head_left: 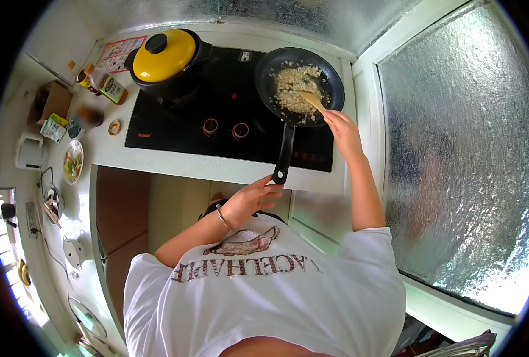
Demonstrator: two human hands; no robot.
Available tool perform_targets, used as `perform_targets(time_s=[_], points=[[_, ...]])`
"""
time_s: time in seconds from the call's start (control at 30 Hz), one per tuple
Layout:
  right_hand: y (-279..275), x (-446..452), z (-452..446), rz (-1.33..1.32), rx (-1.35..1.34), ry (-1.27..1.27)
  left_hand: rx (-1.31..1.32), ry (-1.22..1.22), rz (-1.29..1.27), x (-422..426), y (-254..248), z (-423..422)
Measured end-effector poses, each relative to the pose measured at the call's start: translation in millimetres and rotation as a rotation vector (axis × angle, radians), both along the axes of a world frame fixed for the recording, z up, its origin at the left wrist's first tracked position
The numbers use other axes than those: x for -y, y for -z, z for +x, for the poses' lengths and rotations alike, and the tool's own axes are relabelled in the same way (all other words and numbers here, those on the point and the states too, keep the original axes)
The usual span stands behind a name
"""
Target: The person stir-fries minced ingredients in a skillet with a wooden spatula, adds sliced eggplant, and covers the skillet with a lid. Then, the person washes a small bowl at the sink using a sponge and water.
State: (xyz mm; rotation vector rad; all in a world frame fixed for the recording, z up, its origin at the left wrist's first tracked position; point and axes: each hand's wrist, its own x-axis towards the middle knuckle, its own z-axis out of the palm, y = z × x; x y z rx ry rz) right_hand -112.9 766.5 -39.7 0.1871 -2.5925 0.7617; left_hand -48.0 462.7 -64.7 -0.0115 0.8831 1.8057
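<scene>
Grains [297, 80], pale and loose, lie in the black frying pan [332, 83] at upper right of the head view. I see the right hand [344, 134] pinching the wooden spatula [314, 100], its blade among them. Near mid-frame, the left hand [246, 203] touches the end of the pan's handle [286, 149], fingers loosely spread; whether it grips, I cannot tell. At upper left, I have a yellow-lidded pot [168, 62] on the black cooktop [175, 125].
</scene>
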Motion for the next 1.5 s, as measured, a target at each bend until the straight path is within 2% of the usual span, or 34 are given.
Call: perform_targets(time_s=[0.13, 0.27, 0.47, 0.57, 0.87, 1.0, 1.07, 1.17, 1.5], points=[[6.4, -2.9, -18.9, 0.066, -0.009, 0.003, -0.030, 0.006, 0.001, -0.8, -4.7, -2.0], [0.7, -6.9, -15.4, 0.011, -0.032, -0.004, -0.020, 0.004, 0.009, -0.9, 0.0, -3.1], [-9.1, -1.6, 22.8, 0.056, 0.061, -0.024, -0.006, 0.000, 0.004, 1.1, -0.5, -1.8], [-7.1, 9.7, 30.8, 0.012, 0.083, -0.117, -0.029, 0.016, 0.012, 2.9, 2.9, -0.3], [-0.1, 38.1, -11.7, 0.041, -0.049, -0.169, -0.014, 0.020, 0.007, -0.9, -0.1, -0.6], [9.3, 34.1, -26.8, 0.018, -0.006, -0.155, -0.023, 0.022, -0.009, -0.8, -2.6, -0.6], [11.9, 25.9, -37.8, 0.063, -0.122, -0.086, -0.014, 0.012, -0.011, -1.7, -2.5, 0.4], [21.9, 14.7, -47.4, 0.069, -0.060, -0.088, -0.032, 0.025, -0.009, -1.0, -4.6, 0.1], [-0.4, 9.0, 8.4, 0.131, -0.019, -0.143, 0.000, 0.000, 0.000, 0.0, -3.0, -1.0]])
